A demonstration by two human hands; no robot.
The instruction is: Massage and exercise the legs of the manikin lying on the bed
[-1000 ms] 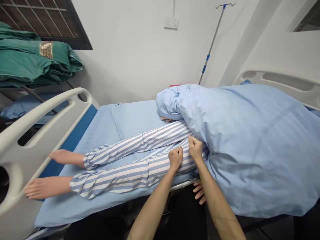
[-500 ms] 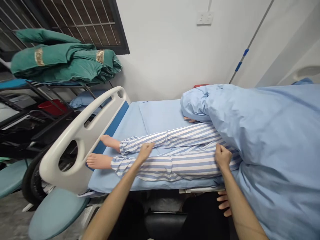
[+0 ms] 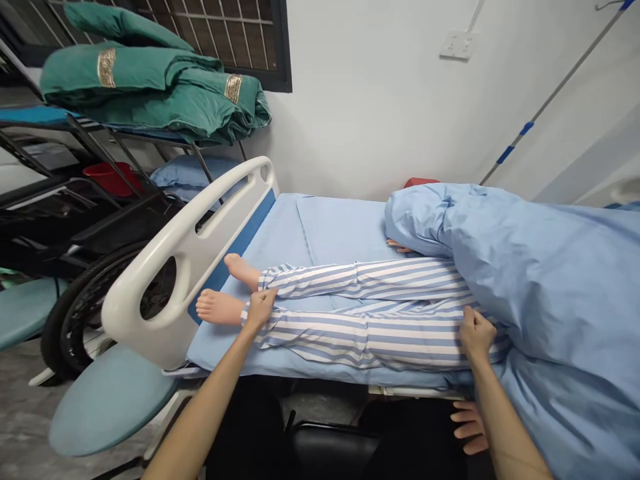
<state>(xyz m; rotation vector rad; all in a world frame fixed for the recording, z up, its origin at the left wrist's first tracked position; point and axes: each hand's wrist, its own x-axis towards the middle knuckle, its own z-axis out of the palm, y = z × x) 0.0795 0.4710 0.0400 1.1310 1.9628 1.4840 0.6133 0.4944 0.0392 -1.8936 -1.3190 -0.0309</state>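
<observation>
A life-size patient manikin (image 3: pixel 365 327) lies on a blue-sheeted hospital bed (image 3: pixel 340 230), dressed in blue-and-white striped pyjama trousers (image 3: pixel 365 340). Its bare feet (image 3: pixel 218 307) point toward the footboard. A light blue quilt (image 3: pixel 550 280) hides its upper body. My left hand (image 3: pixel 260 310) grips the trouser cuff at the near ankle. Far up that leg, my right hand (image 3: pixel 476 333) pinches the trouser fabric beside the quilt edge. A manikin hand (image 3: pixel 399 247) pokes out under the quilt's far side. Other fingers (image 3: pixel 469 427) hang below the near bed edge.
A white plastic footboard (image 3: pixel 185 260) stands just left of the feet. Beyond it are a wheelchair wheel (image 3: pixel 85 320), a rack with folded green drapes (image 3: pixel 150 87), a blue pillow (image 3: pixel 195 177) and a red basin (image 3: pixel 110 179). A teal seat (image 3: pixel 107 400) sits near the bed's corner.
My left hand has slid down the leg from the shin to the ankle cuff. My right hand stays on the upper leg. The view has swung, bringing more of the left side in.
</observation>
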